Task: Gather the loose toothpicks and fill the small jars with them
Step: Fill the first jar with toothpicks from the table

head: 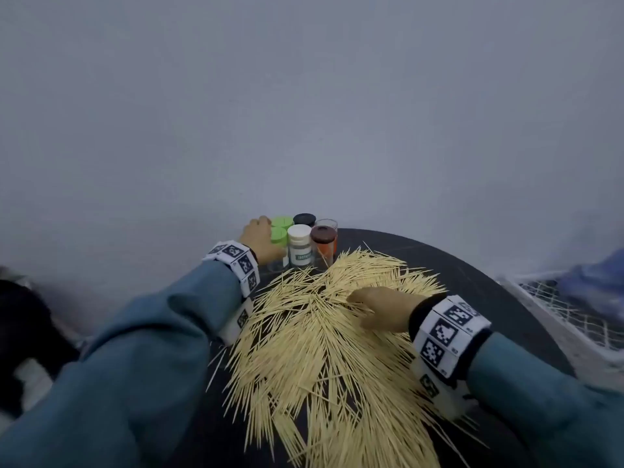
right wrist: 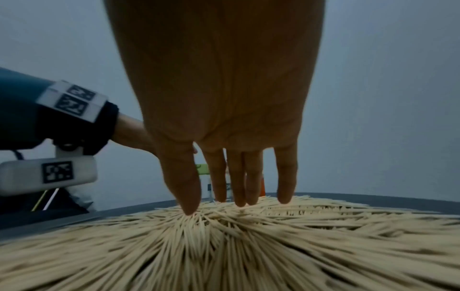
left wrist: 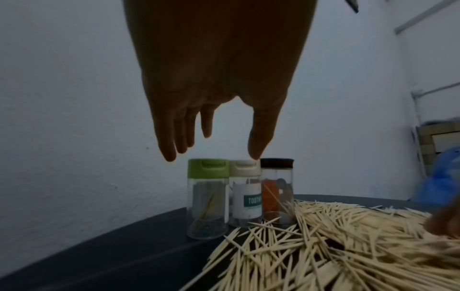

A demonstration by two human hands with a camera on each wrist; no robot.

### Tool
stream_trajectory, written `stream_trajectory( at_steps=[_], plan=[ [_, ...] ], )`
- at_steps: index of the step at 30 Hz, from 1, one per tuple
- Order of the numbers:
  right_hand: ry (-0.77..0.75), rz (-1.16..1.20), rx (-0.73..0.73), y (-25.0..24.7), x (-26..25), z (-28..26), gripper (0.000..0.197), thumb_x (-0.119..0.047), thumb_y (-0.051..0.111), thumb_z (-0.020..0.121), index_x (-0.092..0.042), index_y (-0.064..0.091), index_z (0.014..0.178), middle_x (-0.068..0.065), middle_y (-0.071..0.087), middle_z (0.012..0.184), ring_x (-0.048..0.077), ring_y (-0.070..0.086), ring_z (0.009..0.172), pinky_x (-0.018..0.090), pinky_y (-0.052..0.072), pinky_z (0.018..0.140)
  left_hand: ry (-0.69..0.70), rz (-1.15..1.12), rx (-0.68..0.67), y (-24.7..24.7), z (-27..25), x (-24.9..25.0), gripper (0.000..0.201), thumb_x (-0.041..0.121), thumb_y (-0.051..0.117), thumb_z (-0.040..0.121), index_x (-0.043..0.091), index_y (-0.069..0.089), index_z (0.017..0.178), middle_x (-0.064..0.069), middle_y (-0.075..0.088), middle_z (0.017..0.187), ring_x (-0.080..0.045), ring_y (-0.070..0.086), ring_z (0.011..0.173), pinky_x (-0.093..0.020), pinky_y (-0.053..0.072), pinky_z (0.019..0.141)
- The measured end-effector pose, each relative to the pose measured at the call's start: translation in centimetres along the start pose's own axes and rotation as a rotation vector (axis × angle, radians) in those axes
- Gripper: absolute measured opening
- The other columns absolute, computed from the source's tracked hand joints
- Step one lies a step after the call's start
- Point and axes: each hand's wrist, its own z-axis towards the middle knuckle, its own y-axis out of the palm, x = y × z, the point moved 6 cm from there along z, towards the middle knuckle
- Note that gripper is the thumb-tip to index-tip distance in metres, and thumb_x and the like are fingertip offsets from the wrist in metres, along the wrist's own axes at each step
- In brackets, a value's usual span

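Your hands are working over a dark desk (head: 456, 265) heaped with toothpicks (head: 320, 349).
The toothpicks are lying loose across the desk's middle, reaching up to the small jars (head: 300, 244) clustered at its far edge. Your right hand (head: 381, 309) is resting on the heap, its fingers (right wrist: 219, 177) straight and slightly apart, tips touching the sticks. Your left hand (head: 258, 236) is hovering by the green-lidded jar (left wrist: 208, 196), its fingers (left wrist: 169, 141) extended, thumb apart, holding nothing.
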Motion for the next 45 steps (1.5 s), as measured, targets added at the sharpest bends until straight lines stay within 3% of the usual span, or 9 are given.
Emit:
stream_trajectory(
  at_steps=[5,11,20,26,30,34,38,42,45],
  plan=[
    [-0.003,-0.013,-0.051,1.0,0.2,1.1,0.048,-0.018,0.048,0.094,-0.013,0.036,0.14,0.007,0.044,0.141,0.022,0.043,0.127,0.038,0.038,0.106,-0.119,0.013,0.012,1.5,1.3,-0.3,0.085,0.032,0.077,0.076,-0.002,0.028,0.137,-0.022,0.039,0.136,-0.034,0.041,0.126,-0.042,0.037,0.103],
    [-0.042,-0.026,-0.058,1.5,0.4,1.4,0.051,-0.022,0.048,0.094,-0.012,0.033,0.142,0.005,0.038,0.142,0.021,0.039,0.129,0.035,0.035,0.107,-0.125,-0.077,0.047,2.5,2.0,-1.0,0.078,0.031,0.078,0.075,-0.001,0.034,0.131,-0.02,0.048,0.129,-0.034,0.05,0.118,-0.038,0.041,0.093],
    [-0.032,-0.009,-0.057,1.7,1.1,1.3,0.042,-0.018,0.048,0.093,-0.006,0.044,0.133,0.008,0.046,0.135,0.023,0.046,0.122,0.037,0.039,0.104,-0.133,-0.17,0.154,1.4,1.5,-1.4,0.06,0.016,0.071,0.083,-0.001,0.037,0.129,-0.022,0.053,0.127,-0.036,0.051,0.116,-0.035,0.041,0.089],
    [-0.032,0.015,-0.044,1.5,1.2,1.1,0.049,-0.02,0.049,0.093,-0.011,0.038,0.14,0.006,0.044,0.141,0.021,0.043,0.127,0.036,0.038,0.106,-0.106,-0.295,0.315,-2.6,-1.0,-0.6,0.064,0.018,0.079,0.074,0.002,0.044,0.125,-0.018,0.057,0.123,-0.031,0.056,0.111,-0.035,0.044,0.089],
    [-0.036,0.029,-0.034,1.1,1.2,0.5,0.05,-0.024,0.05,0.095,-0.013,0.036,0.142,0.006,0.042,0.144,0.021,0.041,0.131,0.036,0.035,0.109,0.015,-0.463,0.414,-5.0,-4.6,2.0,0.055,0.02,0.083,0.069,0.006,0.057,0.115,-0.006,0.063,0.109,-0.014,0.057,0.092,-0.021,0.042,0.077],
    [-0.063,0.13,0.057,-0.5,1.4,-0.4,0.046,-0.024,0.05,0.095,-0.014,0.04,0.139,0.004,0.044,0.142,0.018,0.043,0.128,0.032,0.035,0.108,0.116,-0.56,0.341,-4.8,-8.5,5.3,0.049,0.017,0.082,0.069,0.01,0.059,0.112,0.003,0.061,0.101,-0.004,0.054,0.083,-0.007,0.039,0.065],
    [-0.09,0.311,0.21,-2.2,2.1,-1.6,0.036,-0.017,0.053,0.094,-0.011,0.049,0.13,0.003,0.055,0.131,0.014,0.053,0.118,0.022,0.04,0.099,0.223,-0.563,0.204,-2.3,-11.3,8.3,0.055,0.016,0.082,0.068,0.013,0.058,0.117,0.002,0.062,0.106,-0.001,0.055,0.085,-0.006,0.041,0.065],
    [-0.093,0.588,0.416,-3.8,3.3,-3.4,0.026,-0.013,0.044,0.098,-0.01,0.054,0.122,0.004,0.062,0.116,0.014,0.061,0.101,0.022,0.047,0.082,0.325,-0.487,0.17,-0.8,-12.9,10.4,0.06,0.016,0.083,0.067,0.013,0.058,0.121,0.001,0.057,0.112,-0.009,0.054,0.097,-0.002,0.04,0.07],
    [-0.094,0.873,0.501,-4.3,3.5,-5.1,0.032,-0.027,0.034,0.101,-0.012,0.054,0.119,0.002,0.064,0.108,0.012,0.064,0.092,0.032,0.049,0.084,0.364,-0.469,0.149,0.0,-13.5,10.7,0.063,0.018,0.083,0.066,0.013,0.057,0.123,0.002,0.059,0.113,-0.005,0.053,0.097,-0.003,0.041,0.073]
  ],
)
